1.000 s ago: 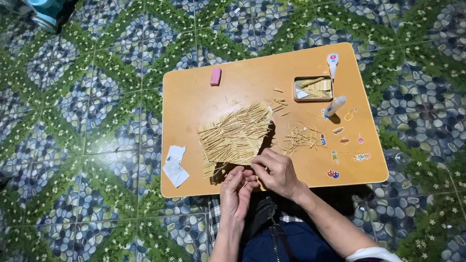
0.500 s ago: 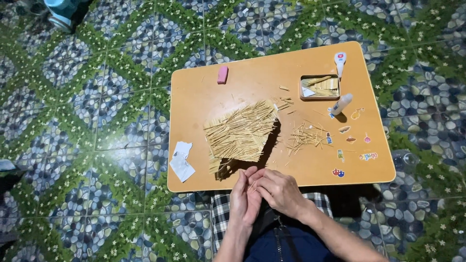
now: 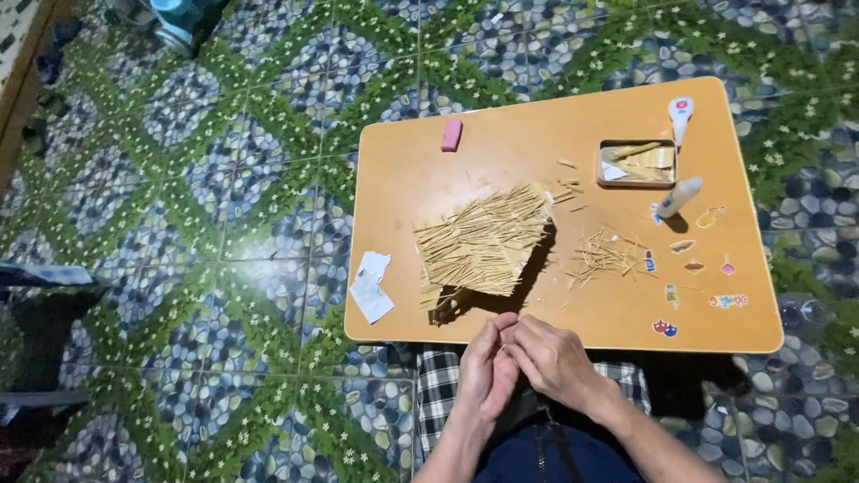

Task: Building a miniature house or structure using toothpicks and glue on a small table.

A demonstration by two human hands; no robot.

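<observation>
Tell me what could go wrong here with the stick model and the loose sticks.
The stick panel sits near the table's front edge, close to both hands; the right hand or left hand could knock it off. The loose sticks may scatter. The glue bottle looks tilted and might leak.

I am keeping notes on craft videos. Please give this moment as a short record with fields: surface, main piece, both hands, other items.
surface: low orange table on a patterned tile floor
main piece: panel of thin sticks, tilted up near the table's front edge
left hand: at the table's front edge, fingertips touching the right hand; what it pinches is too small to tell
right hand: beside the left, fingers curled
other items: loose sticks, small open tin, white glue bottle, pink eraser, paper scraps
</observation>
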